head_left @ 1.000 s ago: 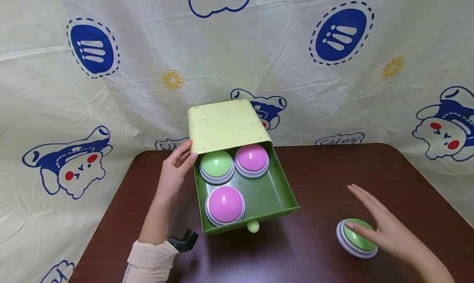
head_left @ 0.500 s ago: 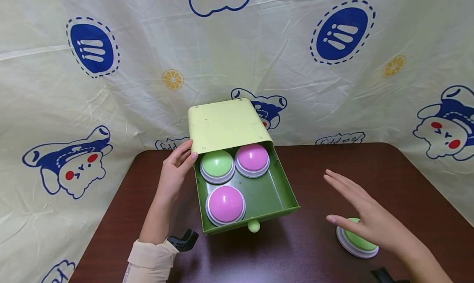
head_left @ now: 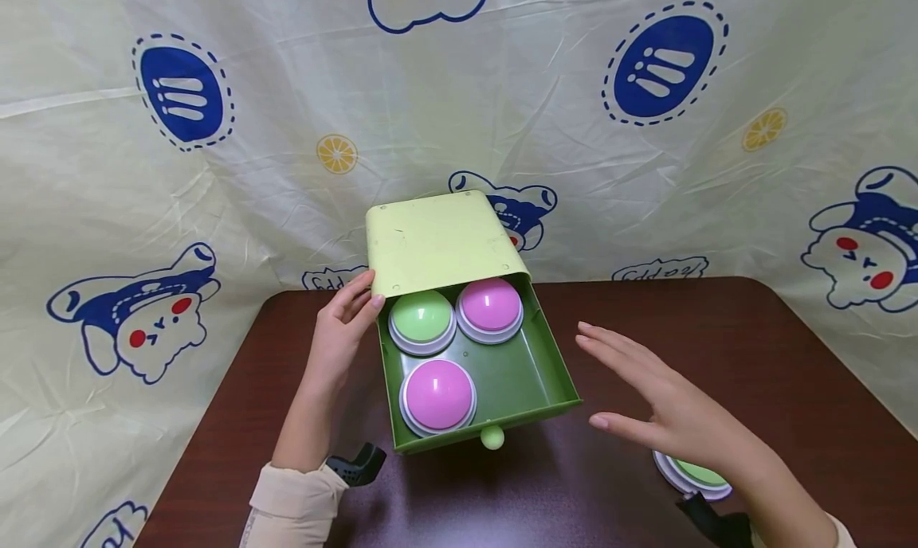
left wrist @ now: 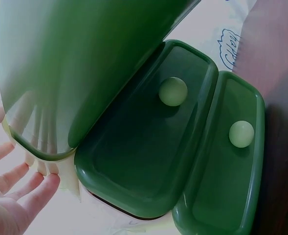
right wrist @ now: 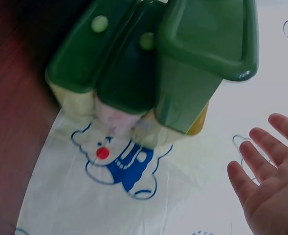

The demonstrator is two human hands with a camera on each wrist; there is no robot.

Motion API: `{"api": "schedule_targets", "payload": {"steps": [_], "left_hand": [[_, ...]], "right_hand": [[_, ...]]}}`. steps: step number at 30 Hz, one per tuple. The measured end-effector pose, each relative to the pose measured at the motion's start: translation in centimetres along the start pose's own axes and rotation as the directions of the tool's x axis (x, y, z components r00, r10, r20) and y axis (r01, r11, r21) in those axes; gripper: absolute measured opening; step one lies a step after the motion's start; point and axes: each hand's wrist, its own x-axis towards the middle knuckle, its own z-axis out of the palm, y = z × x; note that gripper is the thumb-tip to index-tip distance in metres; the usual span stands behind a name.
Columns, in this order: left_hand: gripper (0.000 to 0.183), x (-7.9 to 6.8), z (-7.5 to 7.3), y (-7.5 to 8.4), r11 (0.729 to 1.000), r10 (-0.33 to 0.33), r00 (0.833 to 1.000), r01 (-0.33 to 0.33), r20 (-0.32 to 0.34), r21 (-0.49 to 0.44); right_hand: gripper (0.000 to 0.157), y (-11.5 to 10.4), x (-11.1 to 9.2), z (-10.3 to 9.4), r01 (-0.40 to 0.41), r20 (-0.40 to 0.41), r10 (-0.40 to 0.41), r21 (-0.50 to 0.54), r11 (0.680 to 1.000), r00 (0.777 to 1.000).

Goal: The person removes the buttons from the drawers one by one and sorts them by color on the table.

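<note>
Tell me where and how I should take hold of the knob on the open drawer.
Probably best to pinch the light green knob by its opposite sides, coming from the near side. It is round and juts from the near face of the open drawer, with nothing seen in front of it. The right hand looks handiest, since it holds nothing.

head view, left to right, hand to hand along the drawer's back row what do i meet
Left hand, glossy green dome-shaped button on a lilac base, glossy pink dome-shaped button on a lilac base, right hand.
</note>
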Motion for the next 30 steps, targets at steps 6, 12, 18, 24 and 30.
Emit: {"api": "schedule_targets", "payload": {"steps": [6,12,18,24,30], "left_hand": [[0.045,0.0,0.0,0.0,1.000,0.000,1.000,0.000,-0.001,-0.003],[0.046,-0.1,0.0,0.0,1.000,0.002,1.000,-0.002,-0.002,0.000],[0.046,-0.1,0.1,0.0,1.000,-0.001,1.000,0.001,-0.001,0.000],[0.046,-0.1,0.1,0.1,1.000,-0.001,1.000,0.001,0.000,0.000],[0.046,-0.1,0.0,0.1,1.000,-0.001,1.000,0.001,-0.001,0.007]], "right_hand": [[0.075,-0.6,1.8,0.6,0.098,0.004,-0.098,0.024,0.995,0.995],[0.077,-1.1,3.3,1.2,0.089,0.034,-0.090,0.049,0.995,0.995],[0.079,-1.8,4.6,1.9,0.042,0.066,-0.046,0.069,0.997,0.997],[0.077,-2.4,6.0,2.6,-0.008,0.103,-0.007,0.139,0.990,0.995],[0.080,-2.8,7.4,3.3,0.004,0.125,-0.027,0.186,0.982,0.992]]}}
